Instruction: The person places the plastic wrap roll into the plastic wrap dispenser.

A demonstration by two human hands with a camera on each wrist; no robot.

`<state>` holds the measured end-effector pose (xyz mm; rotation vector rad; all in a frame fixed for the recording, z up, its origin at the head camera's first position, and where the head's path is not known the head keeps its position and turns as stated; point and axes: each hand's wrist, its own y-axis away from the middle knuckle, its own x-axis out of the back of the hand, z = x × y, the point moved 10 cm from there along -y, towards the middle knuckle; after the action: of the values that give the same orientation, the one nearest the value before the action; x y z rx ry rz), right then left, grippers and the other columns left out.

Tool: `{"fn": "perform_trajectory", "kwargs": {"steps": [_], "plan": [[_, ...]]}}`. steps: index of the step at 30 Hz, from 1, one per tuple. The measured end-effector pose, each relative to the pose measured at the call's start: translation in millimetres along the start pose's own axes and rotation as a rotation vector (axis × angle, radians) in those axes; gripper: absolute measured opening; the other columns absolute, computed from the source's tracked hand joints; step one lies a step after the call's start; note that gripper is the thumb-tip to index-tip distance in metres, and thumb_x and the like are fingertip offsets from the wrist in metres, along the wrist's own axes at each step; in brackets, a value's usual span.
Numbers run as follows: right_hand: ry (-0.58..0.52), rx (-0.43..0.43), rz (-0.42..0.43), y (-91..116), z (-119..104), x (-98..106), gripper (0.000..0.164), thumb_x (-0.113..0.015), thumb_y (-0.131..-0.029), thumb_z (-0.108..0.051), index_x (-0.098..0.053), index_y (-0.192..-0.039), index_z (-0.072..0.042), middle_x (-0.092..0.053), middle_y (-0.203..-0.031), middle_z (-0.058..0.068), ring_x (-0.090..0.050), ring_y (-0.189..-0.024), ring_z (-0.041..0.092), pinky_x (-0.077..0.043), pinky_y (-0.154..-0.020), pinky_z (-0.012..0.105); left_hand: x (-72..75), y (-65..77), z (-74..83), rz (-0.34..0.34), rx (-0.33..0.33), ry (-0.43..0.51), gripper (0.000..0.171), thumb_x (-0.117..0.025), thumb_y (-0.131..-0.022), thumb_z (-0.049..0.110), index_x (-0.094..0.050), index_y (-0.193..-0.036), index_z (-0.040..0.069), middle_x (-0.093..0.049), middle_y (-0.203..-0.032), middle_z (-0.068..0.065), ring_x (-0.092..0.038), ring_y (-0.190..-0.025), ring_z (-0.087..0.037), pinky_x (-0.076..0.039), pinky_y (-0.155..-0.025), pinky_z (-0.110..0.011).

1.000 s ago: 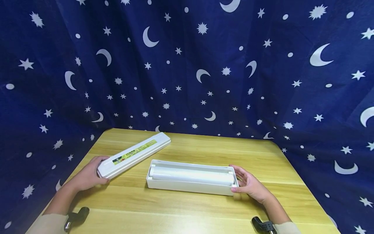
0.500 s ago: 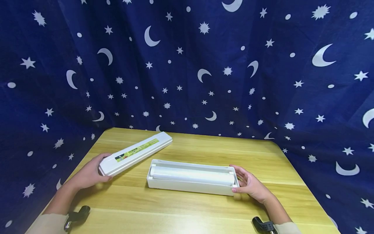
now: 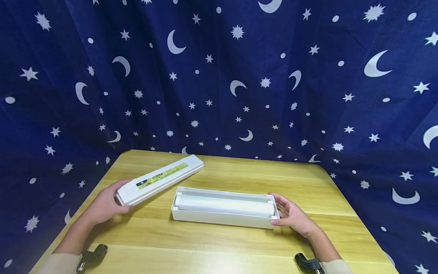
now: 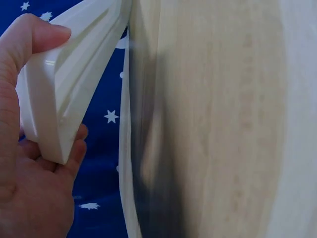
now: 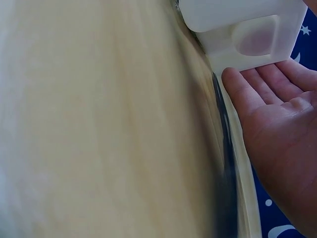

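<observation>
At the left of the head view, my left hand (image 3: 106,203) grips the near end of a long white lid (image 3: 164,178) with a yellow-green label on top. The left wrist view shows the thumb over the edge of this lid (image 4: 47,99) and its ridged underside. Whether its far end touches the table, I cannot tell. Right of it, a long white box (image 3: 222,219) sits on the table, open at the top, with a white roll (image 3: 226,205) lying inside. My right hand (image 3: 295,217) holds the box's right end, thumb at the front corner, fingers behind.
The wooden table (image 3: 191,243) carries the box in its middle. Behind and beside it hangs a dark blue curtain (image 3: 219,95) with white moons and stars. A black wrist device (image 3: 94,255) is on the left arm, another black device (image 3: 306,263) on the right.
My left hand and the lid have shifted slightly right and away from me. The box and my right hand have stayed in place.
</observation>
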<state>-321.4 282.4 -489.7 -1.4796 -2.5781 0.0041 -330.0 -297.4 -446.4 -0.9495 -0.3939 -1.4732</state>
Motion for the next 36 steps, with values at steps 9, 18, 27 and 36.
{"fn": "perform_trajectory", "kwargs": {"steps": [9,18,27,36], "plan": [[0.000,-0.004,-0.004,-0.5,-0.6,-0.6,0.095,-0.078,-0.082,0.007,-0.019,-0.157,0.010,-0.048,-0.149,-0.006,-0.054,-0.131,0.000,-0.053,-0.103,0.024,0.6,-2.8,-2.3,0.041,0.023,-0.009,0.093,-0.095,-0.065,0.018,-0.052,-0.145,0.003,-0.067,-0.128,-0.020,-0.057,-0.101,-0.014,-0.045,-0.084,-0.020],[0.006,-0.009,-0.002,-0.3,-0.2,-0.1,0.095,-0.078,-0.082,0.007,-0.019,-0.157,0.010,-0.045,-0.153,0.002,-0.053,-0.132,-0.002,-0.053,-0.103,0.023,0.3,-5.3,1.1,0.079,0.015,0.022,0.092,-0.096,-0.066,0.021,-0.052,-0.146,0.009,-0.065,-0.133,-0.021,-0.051,-0.104,-0.006,-0.041,-0.086,-0.021],[0.006,-0.008,-0.002,-0.8,-0.8,-0.1,0.095,-0.078,-0.081,0.007,-0.020,-0.156,0.011,-0.045,-0.153,0.000,-0.052,-0.132,-0.002,-0.052,-0.104,0.022,-7.0,-11.0,1.9,0.061,0.023,0.082,0.090,-0.093,-0.071,0.019,-0.049,-0.149,0.009,-0.061,-0.139,-0.019,-0.047,-0.110,0.004,-0.037,-0.088,-0.014],[0.003,-0.009,-0.004,-1.3,-0.2,0.1,0.096,-0.078,-0.081,0.008,-0.019,-0.156,0.011,-0.048,-0.149,-0.008,-0.052,-0.132,-0.002,-0.052,-0.104,0.021,-6.2,-13.8,9.7,0.056,0.016,0.113,0.090,-0.093,-0.072,0.020,-0.049,-0.151,0.014,-0.061,-0.140,-0.018,-0.044,-0.112,0.007,-0.037,-0.091,-0.021]]}}
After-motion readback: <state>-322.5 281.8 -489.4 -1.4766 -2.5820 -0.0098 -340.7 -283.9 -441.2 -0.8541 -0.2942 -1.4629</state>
